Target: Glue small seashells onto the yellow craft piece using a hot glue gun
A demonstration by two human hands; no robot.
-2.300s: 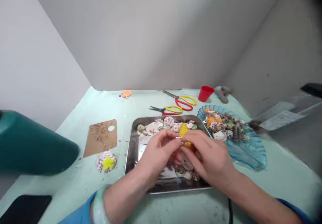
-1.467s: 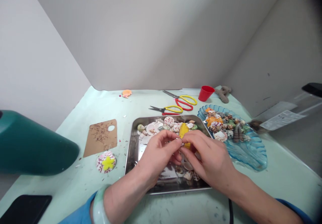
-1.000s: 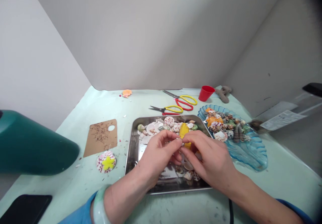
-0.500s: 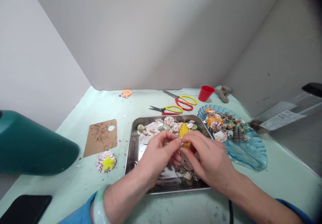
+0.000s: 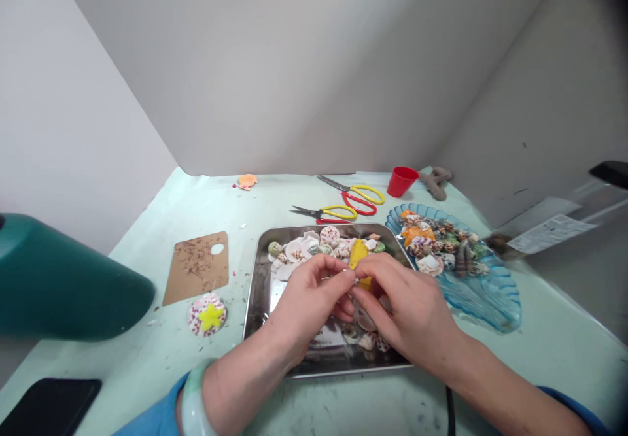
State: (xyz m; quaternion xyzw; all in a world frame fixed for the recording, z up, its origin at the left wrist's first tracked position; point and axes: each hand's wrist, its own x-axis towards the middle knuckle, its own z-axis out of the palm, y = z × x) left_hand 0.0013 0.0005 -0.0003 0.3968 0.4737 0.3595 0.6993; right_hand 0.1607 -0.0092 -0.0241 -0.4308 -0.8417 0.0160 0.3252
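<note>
My left hand (image 5: 321,292) and my right hand (image 5: 405,302) meet above the metal tray (image 5: 251,292). Thumb and forefinger of each pinch a tiny whitish piece (image 5: 356,281) that looks like a small shell; the fingertips mostly cover it. Behind them in the tray lie assorted seashells (image 5: 294,251) and a long yellow piece (image 5: 360,253). More shells (image 5: 367,340) rest beneath my right hand, partly hidden by it.
Two pairs of scissors (image 5: 338,212) and a red cup (image 5: 402,182) stand behind the tray. At right is a blue shell-shaped dish (image 5: 495,299) with shells. Leftward are a brown card (image 5: 191,269), a shell with a yellow flower (image 5: 210,317), a green object (image 5: 73,285) and a black phone-like slab (image 5: 53,406).
The tiny piece has turned slightly between my fingertips and shows paler, with its dark spots less visible. Both hands stay in nearly the same place.
</note>
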